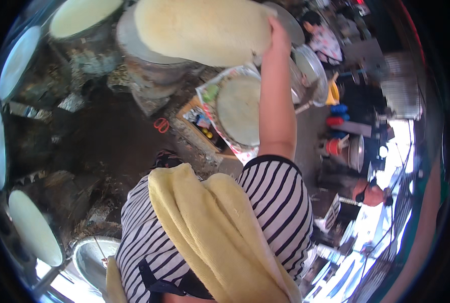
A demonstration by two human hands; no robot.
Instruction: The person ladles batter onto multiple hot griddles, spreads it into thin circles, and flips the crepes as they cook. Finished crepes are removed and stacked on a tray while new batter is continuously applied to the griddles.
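A large, thin, pale round flatbread (205, 30) stretches across the top of the head view. My right hand (276, 36) grips its right edge, at the end of my outstretched arm. Beneath the sheet shows part of a grey round griddle (126, 38) on a sooty clay stove (152, 76). My left hand is not visible; the sheet may cover it. Below my right forearm, a round stack of pale flatbreads (239, 108) lies on a printed cloth.
More round griddles, some pale on top (86, 15), (35, 227), curve around my left. A wooden box (200, 121) of small items sits by the cloth. Red-handled scissors (161, 125) lie on the dark floor. A person (326, 38) sits at the far right beside metal basins (311, 70).
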